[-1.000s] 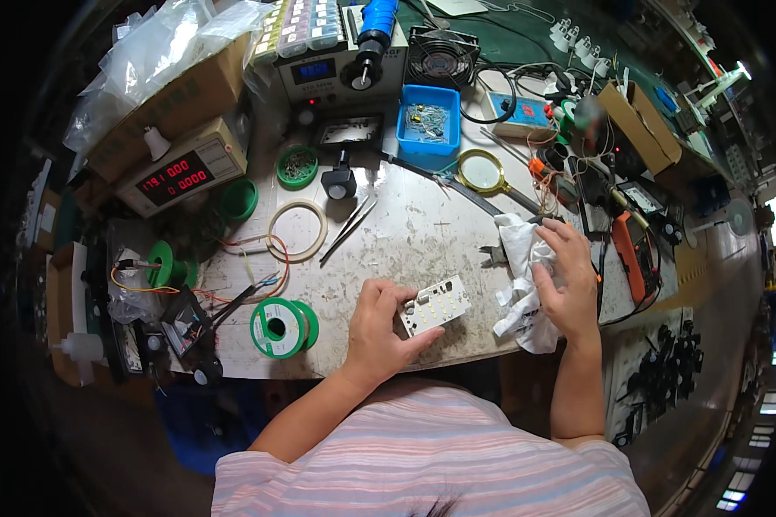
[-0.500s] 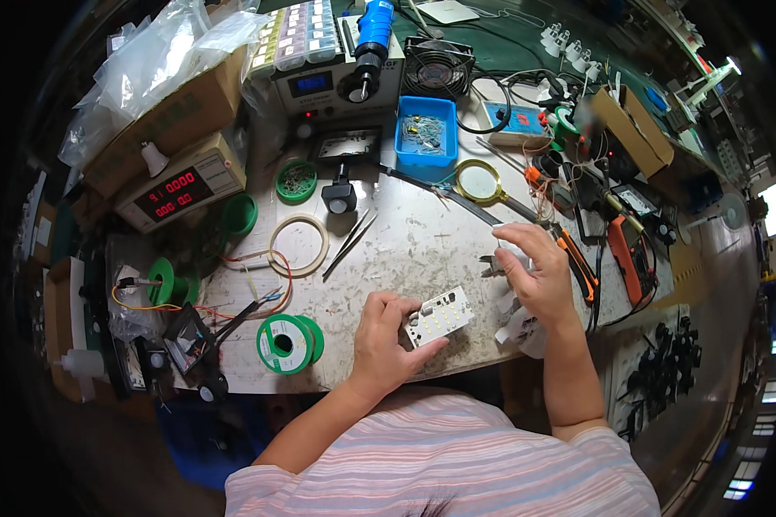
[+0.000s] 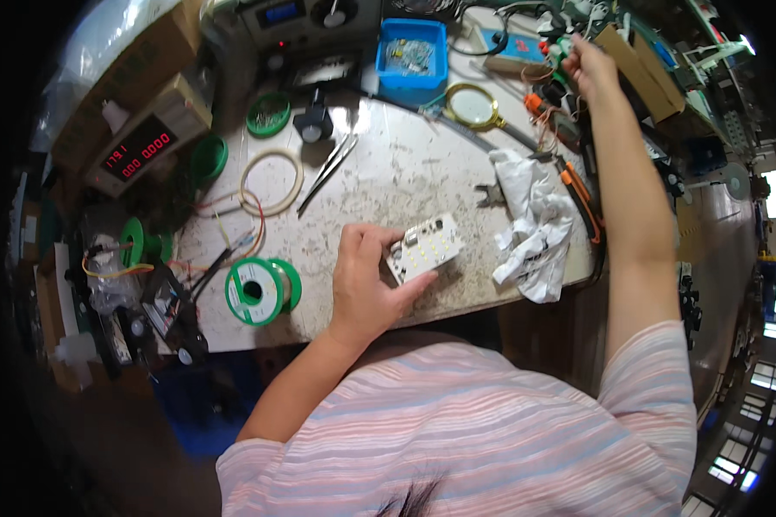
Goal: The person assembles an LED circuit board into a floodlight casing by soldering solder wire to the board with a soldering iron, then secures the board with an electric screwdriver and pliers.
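Observation:
My left hand (image 3: 364, 280) grips a small white LED circuit board (image 3: 431, 246) by its left end, thumb along the near edge. Rows of yellowish LEDs and a few dark parts show on its upper face. My right arm stretches to the far right, where my right hand (image 3: 590, 69) has its fingers bent together beside a green spool (image 3: 562, 53) and tangled wires. Whatever those fingers hold is too small and blurred to name. A crumpled white cloth (image 3: 535, 224) lies right of the board, next to a small metal jaw-like piece (image 3: 490, 196).
Left of my left hand stand a green-rimmed solder spool (image 3: 254, 291), a tape ring (image 3: 272, 183) and tweezers (image 3: 328, 177). Farther back are a blue parts bin (image 3: 412, 79), a magnifying glass (image 3: 472, 105) and a meter with red digits (image 3: 142, 148). Orange-handled cutters (image 3: 578, 198) lie at the right.
My right hand has left the spot over the cloth and reached far right, uncovering the cloth. My left hand still holds the circuit board. The whole view has shifted.

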The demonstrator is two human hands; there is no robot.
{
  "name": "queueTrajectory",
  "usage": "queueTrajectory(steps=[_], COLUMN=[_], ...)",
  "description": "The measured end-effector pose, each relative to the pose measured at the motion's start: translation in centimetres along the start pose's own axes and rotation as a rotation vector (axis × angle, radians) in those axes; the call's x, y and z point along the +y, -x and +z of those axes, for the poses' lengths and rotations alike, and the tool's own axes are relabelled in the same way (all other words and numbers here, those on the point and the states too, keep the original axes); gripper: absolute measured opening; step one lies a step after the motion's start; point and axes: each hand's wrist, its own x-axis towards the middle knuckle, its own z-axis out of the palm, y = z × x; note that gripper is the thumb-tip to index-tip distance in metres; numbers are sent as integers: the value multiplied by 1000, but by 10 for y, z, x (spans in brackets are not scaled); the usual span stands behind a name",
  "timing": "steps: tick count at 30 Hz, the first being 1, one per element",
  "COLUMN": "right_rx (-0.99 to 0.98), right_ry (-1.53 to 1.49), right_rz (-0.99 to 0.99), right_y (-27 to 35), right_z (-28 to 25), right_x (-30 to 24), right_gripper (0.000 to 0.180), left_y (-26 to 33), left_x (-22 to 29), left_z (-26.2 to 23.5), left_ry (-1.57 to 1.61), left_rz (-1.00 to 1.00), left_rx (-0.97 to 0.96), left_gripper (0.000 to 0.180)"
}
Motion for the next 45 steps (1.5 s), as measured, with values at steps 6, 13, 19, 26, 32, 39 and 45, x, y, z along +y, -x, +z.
queueTrajectory(steps=[6, 13, 19, 26, 32, 39, 45], right_rx=[-65, 463, 147, -519, -490, -684, -695], right_ry=[-246, 453, -378, 49, 305, 385, 436], right_rz=[162, -363, -501, -630, -835, -869, -739], right_y=[-130, -202, 73, 300, 319, 321, 324], right_z=[15, -108, -30, -27, -20, -11, -10], right_x=[23, 2, -36, 27, 36, 34, 44], right_gripper=[9, 54, 16, 14, 13, 15, 12], left_y=[5, -7, -2, -5, -4, -2, -3], left_x=[0, -2, 0, 3, 0, 1, -1], left_z=[-5, 6, 3, 4, 3, 3, 4], left_ry=[-118, -9, -63, -53, -85, -72, -91], left_rz=[10, 57, 76, 66, 61, 51, 105], left_rx=[61, 14, 25, -4, 9, 43, 86], left_gripper=[57, 57, 59, 56, 57, 58, 59])
